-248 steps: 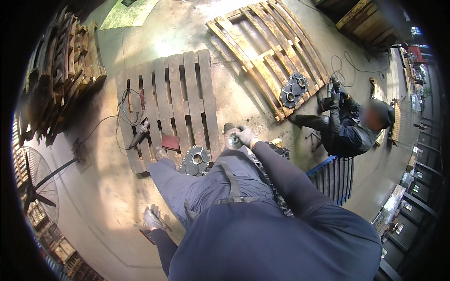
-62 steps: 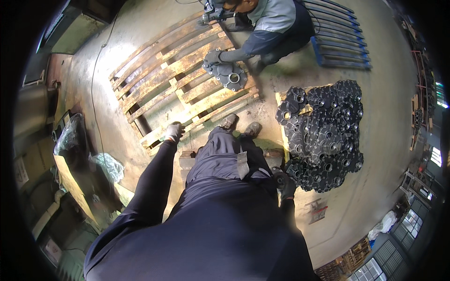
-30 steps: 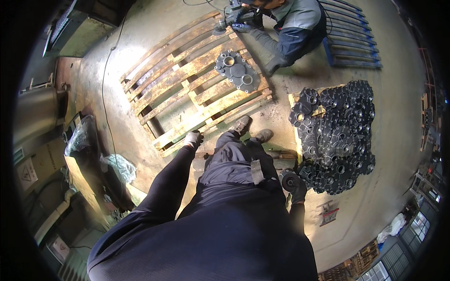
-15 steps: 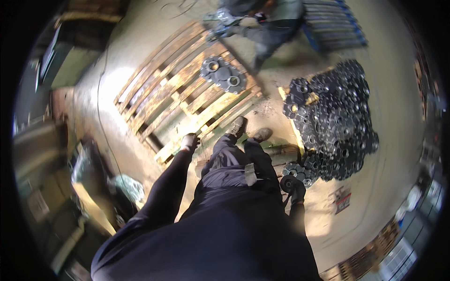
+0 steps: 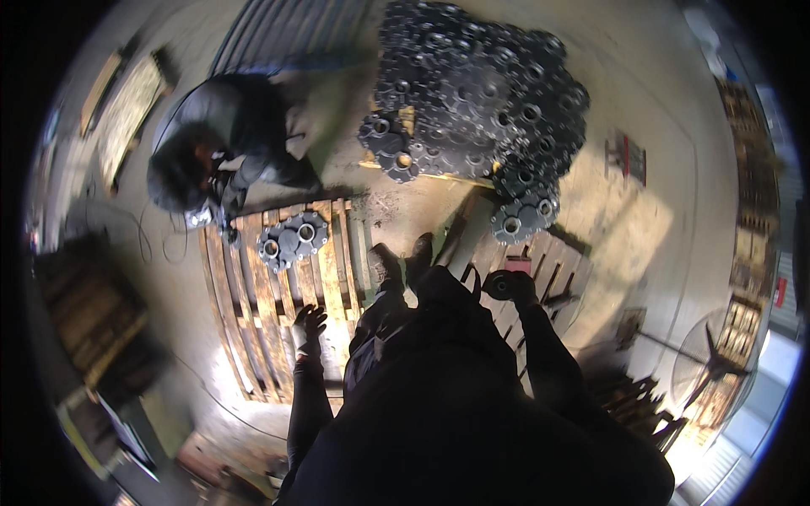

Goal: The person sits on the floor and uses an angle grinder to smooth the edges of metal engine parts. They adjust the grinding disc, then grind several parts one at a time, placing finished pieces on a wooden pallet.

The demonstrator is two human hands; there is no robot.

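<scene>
My right hand (image 5: pixel 525 292), in a dark glove, grips a black round disc-faced tool (image 5: pixel 499 285), seen end-on beside my right thigh. A dark loop stands up next to it. My left hand (image 5: pixel 309 331), gloved, holds nothing; its fingers are spread above the wooden pallet (image 5: pixel 253 316). On that pallet's far side lies a dark metal housing cover (image 5: pixel 292 241) with two round bores. At the pallet's far left corner a co-worker (image 5: pixel 228 143) in dark clothes bends down, hands partly hidden. My boots stand between the pallet and a heap of similar covers.
A large heap of black covers (image 5: pixel 481 93) sits ahead to the right, one cover (image 5: pixel 525 221) at its near edge. A second pallet (image 5: pixel 548 274) lies by my right leg, with a red object (image 5: pixel 518 265). A large fan (image 5: pixel 713 363) stands at far right.
My view has turned to the right, so the heap is now ahead and the pallet on the left. The right hand still holds the tool. My left hand's fingers now show spread.
</scene>
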